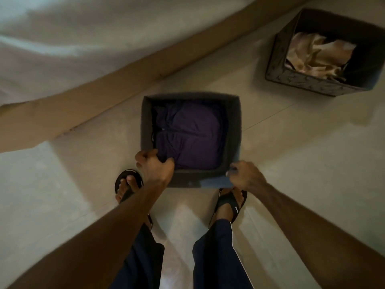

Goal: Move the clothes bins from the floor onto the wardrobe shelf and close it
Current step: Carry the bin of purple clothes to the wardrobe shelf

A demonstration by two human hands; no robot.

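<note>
From the head view, the dark grey soft-sided fabric bin [233,126] of folded purple clothes [187,138] is being gripped, down at the pale floor [291,163], by its near rim corners only, the left hand [155,167] and right hand [245,176] being curled on them, so sagging and spilling are being risked.

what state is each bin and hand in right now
near bin: open-topped, holds folded purple clothes, held at both near corners
far bin: on the floor, holds crumpled beige cloth, untouched
left hand: grips near bin's left corner
right hand: pinches near bin's right corner
</note>
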